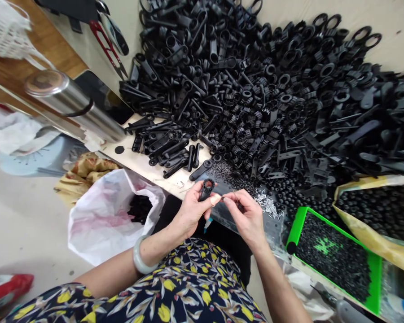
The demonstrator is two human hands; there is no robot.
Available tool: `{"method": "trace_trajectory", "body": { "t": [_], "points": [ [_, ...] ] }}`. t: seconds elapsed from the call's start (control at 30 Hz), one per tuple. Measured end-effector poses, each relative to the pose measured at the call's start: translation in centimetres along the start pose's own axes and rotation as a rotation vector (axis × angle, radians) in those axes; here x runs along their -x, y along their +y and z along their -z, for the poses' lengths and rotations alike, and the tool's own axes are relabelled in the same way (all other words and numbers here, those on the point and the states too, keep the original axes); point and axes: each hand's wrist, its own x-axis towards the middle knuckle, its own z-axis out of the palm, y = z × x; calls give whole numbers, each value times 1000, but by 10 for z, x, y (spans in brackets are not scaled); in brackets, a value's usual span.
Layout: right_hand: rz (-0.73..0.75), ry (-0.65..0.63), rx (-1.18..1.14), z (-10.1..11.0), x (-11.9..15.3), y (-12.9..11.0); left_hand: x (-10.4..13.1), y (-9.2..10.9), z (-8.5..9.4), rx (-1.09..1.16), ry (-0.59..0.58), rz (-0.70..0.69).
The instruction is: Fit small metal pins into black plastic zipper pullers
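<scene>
My left hand (191, 208) is closed around a black plastic part with a ring-shaped end (208, 185), held upright above the table's front edge. Close beside it, my right hand (245, 214) pinches something small and dark at the left thumb tip; its shape is too small to make out. Just beyond the hands lie a black lever-shaped part (201, 170) and a heap of tiny metal pieces (220, 170). Silvery pins (269, 204) are scattered to the right of my right hand.
A large pile of black plastic parts (242, 89) covers the table. At left stand a steel flask (77, 105) and red-handled snips (106, 45). A white sack (97, 220) sits below. To the right are a green tray (292, 231) and a yellow bag (363, 224).
</scene>
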Motion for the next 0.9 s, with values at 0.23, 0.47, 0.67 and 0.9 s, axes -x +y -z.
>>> {"method": "trace_trajectory", "body": {
  "t": [0.23, 0.47, 0.67, 0.9],
  "points": [
    [-1, 34, 0, -4, 5, 4, 3, -3, 2, -26, -21, -16],
    [51, 136, 69, -10, 16, 5, 3, -10, -2, -27, -12, -37],
    [245, 143, 209, -13, 21, 14, 3, -15, -2, -15, 21, -52],
    [224, 156, 195, -11, 23, 20, 4, -11, -4, -51, 17, -20]
  ]
}}
